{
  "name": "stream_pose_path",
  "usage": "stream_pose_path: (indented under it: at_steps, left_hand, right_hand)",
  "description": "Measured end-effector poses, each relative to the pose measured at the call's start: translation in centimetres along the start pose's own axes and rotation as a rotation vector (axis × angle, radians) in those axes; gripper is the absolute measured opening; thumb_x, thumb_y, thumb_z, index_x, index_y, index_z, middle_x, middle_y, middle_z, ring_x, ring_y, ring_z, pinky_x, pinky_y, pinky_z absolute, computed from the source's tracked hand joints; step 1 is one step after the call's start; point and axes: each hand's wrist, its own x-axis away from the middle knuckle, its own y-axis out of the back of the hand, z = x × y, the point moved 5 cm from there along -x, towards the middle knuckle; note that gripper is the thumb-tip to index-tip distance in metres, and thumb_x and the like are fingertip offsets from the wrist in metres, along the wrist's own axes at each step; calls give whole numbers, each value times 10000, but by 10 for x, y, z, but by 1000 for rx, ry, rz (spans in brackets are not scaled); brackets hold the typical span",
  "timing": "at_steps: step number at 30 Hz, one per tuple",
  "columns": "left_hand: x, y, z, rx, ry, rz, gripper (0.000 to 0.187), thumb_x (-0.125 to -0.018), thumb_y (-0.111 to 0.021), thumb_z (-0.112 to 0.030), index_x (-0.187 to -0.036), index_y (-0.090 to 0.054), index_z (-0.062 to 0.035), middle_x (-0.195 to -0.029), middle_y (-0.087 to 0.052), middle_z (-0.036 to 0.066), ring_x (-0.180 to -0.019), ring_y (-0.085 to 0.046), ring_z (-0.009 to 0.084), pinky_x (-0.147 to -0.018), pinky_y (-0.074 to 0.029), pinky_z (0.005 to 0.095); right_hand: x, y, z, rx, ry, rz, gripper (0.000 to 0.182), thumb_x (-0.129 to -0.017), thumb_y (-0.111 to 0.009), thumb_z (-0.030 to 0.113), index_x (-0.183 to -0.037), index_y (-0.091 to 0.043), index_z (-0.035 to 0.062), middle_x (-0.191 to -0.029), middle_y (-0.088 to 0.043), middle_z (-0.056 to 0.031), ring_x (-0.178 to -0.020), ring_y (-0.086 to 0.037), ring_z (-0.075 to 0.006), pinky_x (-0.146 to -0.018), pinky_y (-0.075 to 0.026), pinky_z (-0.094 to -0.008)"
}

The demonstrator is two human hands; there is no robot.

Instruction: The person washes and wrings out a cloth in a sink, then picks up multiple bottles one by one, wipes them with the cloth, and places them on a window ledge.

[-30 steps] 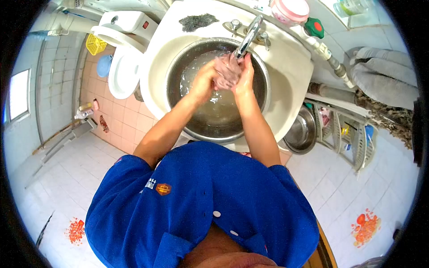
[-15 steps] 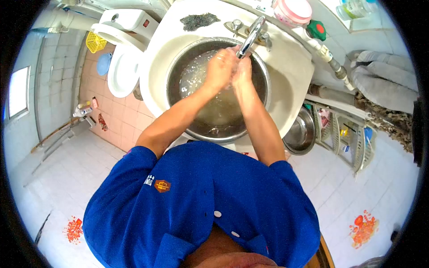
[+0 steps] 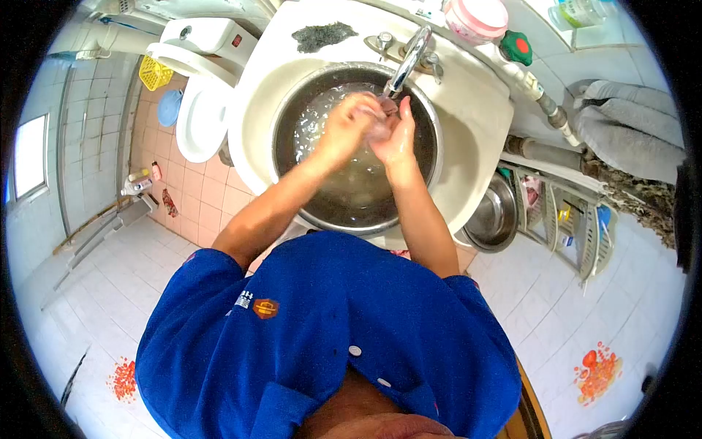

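Both my hands meet under the chrome faucet (image 3: 406,58), above a large steel basin (image 3: 292,175) of water set in the white sink (image 3: 475,124). My left hand (image 3: 342,130) is cupped over my right hand (image 3: 396,136). Between them they press a small pale pinkish lump (image 3: 379,126), blurred and mostly hidden by the fingers. The hands sit just above the water, near the basin's far side.
A dark scouring pad (image 3: 322,34) and a pink-lidded tub (image 3: 475,14) lie on the sink's back edge. A white toilet (image 3: 199,117) stands on the left, beside a yellow basket (image 3: 156,72). On the right are a steel bowl (image 3: 491,216) and a wire rack (image 3: 578,230).
The pinkish lump was plainly visible between my hands a second ago. My hands rose to the spout, then dropped slightly and closed over the lump, with my left hand on top.
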Motion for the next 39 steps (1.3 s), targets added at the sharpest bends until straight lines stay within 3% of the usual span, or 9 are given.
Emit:
stream_pose_path:
  at_steps: [5, 7, 11, 22, 27, 30, 33, 35, 39]
  left_hand:
    - [19, -45, -47, -616, -359, 33, 130, -903, -570, -156, -958, -626, -53, -927, -638, 188, -879, -651, 327, -765, -491, 361]
    - [-30, -3, 10, -638, 38, -156, 176, -906, -564, -207, -949, -607, -42, -895, -649, 218, -833, -636, 406, -728, -507, 457]
    - [-32, -8, -16, -637, -34, -160, 255, -923, -569, -280, -936, -575, -25, -844, -635, 257, -822, -616, 462, -717, -490, 510]
    - [-40, 14, -15, -45, 13, -214, 211, -930, -561, -196, -911, -606, 9, -829, -651, 117, -784, -622, 220, -728, -495, 356]
    - [35, -59, -52, -620, -459, 45, 193, -856, -644, -225, -852, -598, -38, -877, -572, 175, -868, -582, 380, -753, -473, 442]
    - [-27, -22, -19, -818, -13, -143, 190, -911, -560, -226, -930, -619, -47, -925, -565, 172, -887, -589, 360, -786, -480, 411]
    - [-40, -6, -28, -705, -127, -298, 304, -934, -538, -307, -795, -551, -36, -788, -584, 216, -755, -588, 429, -688, -467, 505]
    - [-25, -29, -17, -666, -277, -167, 306, -946, -525, -302, -812, -555, -28, -812, -590, 223, -748, -580, 432, -679, -458, 515]
    - [-41, -12, -8, -783, -183, -217, 226, -925, -545, -253, -924, -631, -44, -846, -621, 208, -793, -615, 404, -689, -480, 463]
  right_hand:
    - [-63, 17, -21, -166, -97, 518, 479, -937, -485, 544, -915, -628, 87, -855, -650, -68, -811, -642, -229, -732, -543, -355]
    - [-53, 12, -24, 136, 108, 175, 314, -969, -455, 367, -864, -626, 127, -802, -639, -27, -713, -628, -161, -637, -532, -296]
    - [-34, -21, -5, 155, 24, 81, 261, -930, -539, 350, -839, -588, 110, -801, -611, -32, -755, -617, -160, -669, -528, -325]
    - [7, -36, -5, 30, 12, 121, 650, -895, -376, 707, -1232, -565, 184, -1202, -619, -61, -1098, -576, -250, -947, -432, -482]
    - [-25, -24, -10, -52, -57, 283, 519, -907, -474, 617, -1093, -585, 145, -995, -620, -86, -1007, -590, -248, -907, -481, -473]
    - [-38, -18, -25, -63, 167, 213, 289, -946, -544, 376, -985, -602, 96, -868, -638, 7, -790, -636, -172, -679, -546, -301]
    - [-34, -12, -17, 179, 33, 118, 222, -949, -562, 352, -1003, -602, 140, -968, -631, -33, -874, -608, -150, -784, -500, -349]
    - [-66, 4, -8, 2, 128, 409, 342, -940, -518, 453, -910, -603, 123, -794, -619, 5, -668, -601, -180, -551, -503, -370]
    - [-58, 25, -15, 76, 129, 138, 292, -979, -449, 369, -1100, -569, 133, -1052, -605, -12, -993, -569, -190, -873, -457, -382]
